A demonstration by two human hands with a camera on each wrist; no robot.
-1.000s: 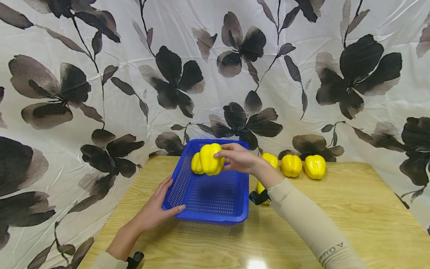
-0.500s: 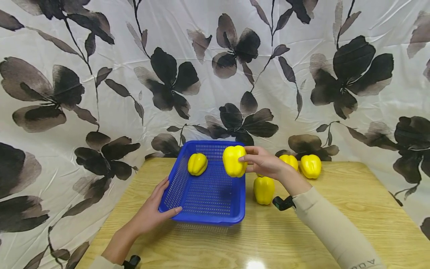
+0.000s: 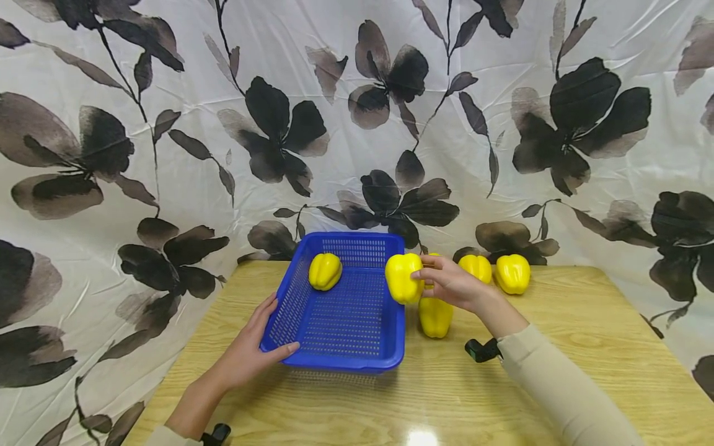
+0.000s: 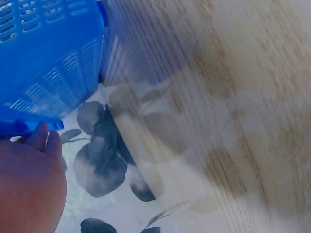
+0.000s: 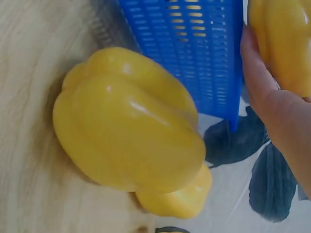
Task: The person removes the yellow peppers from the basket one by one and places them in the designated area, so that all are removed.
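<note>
In the head view, my right hand (image 3: 450, 282) holds a yellow bell pepper (image 3: 404, 279) between thumb and fingers, over the right rim of a blue plastic basket (image 3: 390, 359). The right wrist view has this held pepper (image 5: 286, 43) at its upper right. My left hand (image 3: 251, 344) grips the basket's front left corner, thumb on the front rim and fingers along the left side. Another yellow pepper (image 3: 325, 271) lies inside the basket, near its back left. Close by the basket's right side, a further pepper (image 3: 436, 319) stands on the table, partly behind the held one.
Two yellow peppers, one at the back (image 3: 476, 268) and one farther right (image 3: 512, 274), sit along the far edge of the wooden table (image 3: 558, 347). A sliver of one more shows behind my right hand. A floral cloth (image 3: 346, 155) hangs behind the table.
My right hand has carried its pepper rightward, from above the pepper in the basket to the right rim. The left hand keeps its grip on the basket. The head view has shifted slightly.
</note>
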